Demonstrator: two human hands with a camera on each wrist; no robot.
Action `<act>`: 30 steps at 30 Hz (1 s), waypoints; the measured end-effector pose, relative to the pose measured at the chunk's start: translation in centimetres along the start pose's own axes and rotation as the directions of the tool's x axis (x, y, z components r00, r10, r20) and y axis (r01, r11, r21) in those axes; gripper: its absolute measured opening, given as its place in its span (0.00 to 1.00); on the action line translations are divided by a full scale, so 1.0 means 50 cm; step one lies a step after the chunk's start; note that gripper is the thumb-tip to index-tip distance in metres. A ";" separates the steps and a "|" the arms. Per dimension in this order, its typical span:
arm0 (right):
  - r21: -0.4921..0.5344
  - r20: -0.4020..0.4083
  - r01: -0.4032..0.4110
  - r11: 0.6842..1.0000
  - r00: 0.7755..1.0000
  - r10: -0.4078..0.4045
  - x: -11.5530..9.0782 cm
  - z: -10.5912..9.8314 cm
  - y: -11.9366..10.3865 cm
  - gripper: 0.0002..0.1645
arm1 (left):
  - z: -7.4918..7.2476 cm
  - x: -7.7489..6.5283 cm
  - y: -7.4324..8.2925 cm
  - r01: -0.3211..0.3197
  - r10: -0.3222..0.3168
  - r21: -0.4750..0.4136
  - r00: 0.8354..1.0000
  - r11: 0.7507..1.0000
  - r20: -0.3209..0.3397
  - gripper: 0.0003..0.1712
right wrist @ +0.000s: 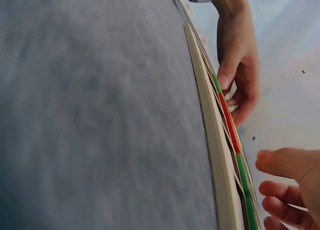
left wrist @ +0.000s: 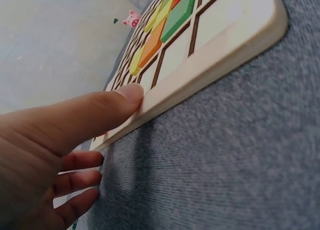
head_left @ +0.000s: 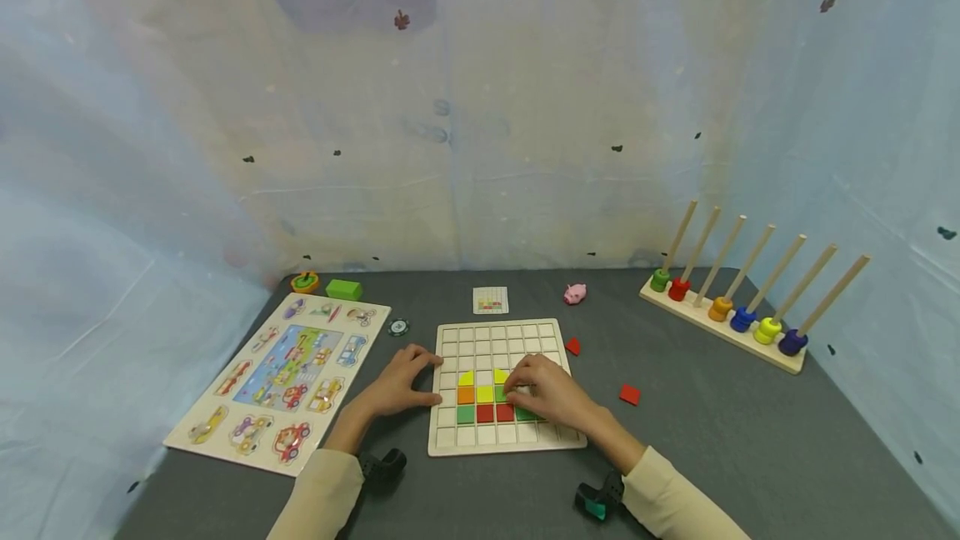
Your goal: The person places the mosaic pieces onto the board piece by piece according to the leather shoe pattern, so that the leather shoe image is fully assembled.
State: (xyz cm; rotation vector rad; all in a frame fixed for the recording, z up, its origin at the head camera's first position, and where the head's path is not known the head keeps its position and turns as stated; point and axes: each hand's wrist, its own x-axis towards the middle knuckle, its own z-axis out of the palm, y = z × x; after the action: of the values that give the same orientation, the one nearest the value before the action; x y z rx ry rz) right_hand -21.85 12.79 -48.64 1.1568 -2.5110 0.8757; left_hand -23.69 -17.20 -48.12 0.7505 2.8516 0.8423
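Note:
A pale wooden grid board [head_left: 445, 440] lies on the dark table with flat coloured tiles in its lower middle cells. Among them are green [head_left: 466, 414], orange [head_left: 466, 395], yellow [head_left: 485, 394] and red [head_left: 485, 413] pieces. My left hand [head_left: 397, 377] rests at the board's left edge; in the left wrist view the thumb [left wrist: 131, 92] touches the rim and the other fingers spread beside it. Over the right-hand tiles hovers my right hand [head_left: 551, 390], partly hiding a green one. In the right wrist view its thumb [right wrist: 280, 161] and fingers are apart, nothing visible between them.
Right of the board lie a red triangle [head_left: 573, 346] and a red square [head_left: 630, 394]. Behind it are a pattern card [head_left: 491, 300] and a pink pig [head_left: 575, 294]. A vehicle puzzle [head_left: 217, 432], chip [head_left: 398, 327] and green block [head_left: 344, 290] sit left; a peg stand [head_left: 787, 361] stands right.

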 end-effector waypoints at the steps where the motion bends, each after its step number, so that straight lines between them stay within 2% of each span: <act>1: 0.008 -0.012 0.002 1.000 1.000 -0.002 -0.003 -0.005 0.002 0.04 | 0.000 0.001 0.001 0.004 -0.004 0.002 1.000 1.000 0.003 0.34; 6: 0.039 -0.061 -0.007 0.999 0.998 0.010 -0.026 -0.042 0.021 0.05 | 0.000 0.003 0.002 0.022 -0.022 0.020 1.000 1.000 0.011 0.34; 11: 0.017 -0.061 -0.108 0.994 0.992 0.108 -0.057 -0.091 0.040 0.08 | -0.002 0.004 0.001 0.024 -0.025 0.015 1.000 1.000 0.018 0.34; 16: -0.008 -0.053 -0.224 0.975 0.973 0.223 -0.091 -0.133 0.056 0.11 | -0.003 0.005 -0.001 0.013 -0.013 0.015 1.000 1.000 0.017 0.34; 21: -0.024 -0.047 -0.277 0.961 0.960 0.276 -0.123 -0.159 0.071 0.13 | -0.001 0.005 -0.004 0.005 -0.005 0.019 1.000 1.000 0.014 0.34; 26: -0.039 0.018 -0.309 0.950 0.951 0.310 -0.154 -0.180 0.084 0.20 | 0.000 0.004 -0.005 0.003 -0.003 0.014 1.000 1.000 0.014 0.35; 30: -0.074 0.107 -0.367 0.927 0.921 0.373 -0.172 -0.196 0.093 0.25 | 0.000 0.003 -0.005 0.001 -0.001 0.006 1.000 1.000 0.012 0.35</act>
State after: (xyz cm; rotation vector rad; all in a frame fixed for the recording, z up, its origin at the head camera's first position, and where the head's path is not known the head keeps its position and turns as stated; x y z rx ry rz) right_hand -19.96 26.36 -46.66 0.7453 -2.8908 0.8380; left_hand -23.93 -17.30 -48.22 0.7521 2.8453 0.8262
